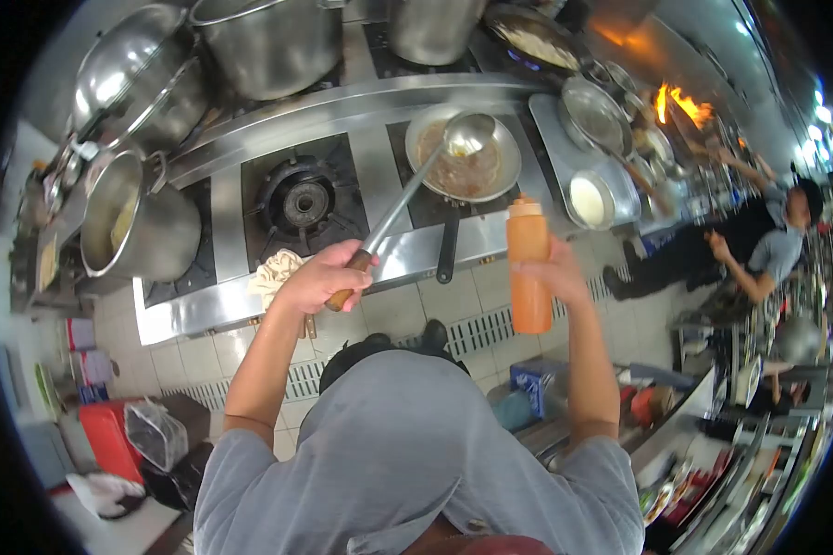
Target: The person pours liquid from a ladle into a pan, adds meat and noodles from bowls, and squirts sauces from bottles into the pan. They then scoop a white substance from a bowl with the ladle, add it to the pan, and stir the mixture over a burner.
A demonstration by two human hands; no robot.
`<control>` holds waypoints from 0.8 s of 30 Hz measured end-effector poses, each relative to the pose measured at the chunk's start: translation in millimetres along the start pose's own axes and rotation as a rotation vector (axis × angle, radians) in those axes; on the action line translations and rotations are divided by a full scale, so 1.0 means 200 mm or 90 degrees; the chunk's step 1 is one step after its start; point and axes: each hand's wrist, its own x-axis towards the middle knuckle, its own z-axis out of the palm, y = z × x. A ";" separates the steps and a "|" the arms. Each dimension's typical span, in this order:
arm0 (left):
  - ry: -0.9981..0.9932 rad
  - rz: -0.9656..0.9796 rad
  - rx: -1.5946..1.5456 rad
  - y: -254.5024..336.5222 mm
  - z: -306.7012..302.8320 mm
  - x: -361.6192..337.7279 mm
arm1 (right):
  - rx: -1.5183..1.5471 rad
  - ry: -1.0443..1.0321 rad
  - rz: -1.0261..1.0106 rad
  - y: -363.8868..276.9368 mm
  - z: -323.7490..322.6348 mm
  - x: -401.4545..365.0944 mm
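My left hand (pixel 329 276) is wrapped round the wooden handle of a long metal ladle (pixel 401 201), whose bowl is over a light-coloured frying pan (pixel 507 159). Brownish food (pixel 458 174) lies in that pan, and its black handle (pixel 448 245) points toward me. To the right, my right hand (pixel 555 272) grips an upright orange squeeze bottle (pixel 528 250) in front of the stove. A crumpled cloth (pixel 275 275) lies on the stove edge beside my left hand.
An unlit burner (pixel 305 201) is left of the pan. Large pots (pixel 148 222) stand at the far left and back. A tray (pixel 625 196) holds a bowl of white liquid (pixel 590 201). Another person (pixel 759 231) stands at right near tall flames (pixel 682 105).
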 end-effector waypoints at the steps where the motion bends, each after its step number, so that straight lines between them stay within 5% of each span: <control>1: 0.008 -0.006 0.006 -0.01 0.02 0.02 | -0.039 -0.041 0.017 0.00 -0.02 0.10; 8: 0.056 0.005 0.013 -0.07 0.22 0.15 | -0.044 -0.201 0.196 -0.16 -0.13 0.75; 11: 0.077 0.014 0.029 -0.09 0.25 0.18 | -0.096 -0.125 0.145 -0.20 -0.12 0.84; 17: 0.100 0.015 0.043 -0.11 0.26 0.20 | -0.078 -0.252 0.148 -0.20 -0.16 0.91; 24: 0.099 0.021 0.059 -0.10 0.26 0.20 | -0.095 -0.182 0.140 -0.17 -0.15 0.93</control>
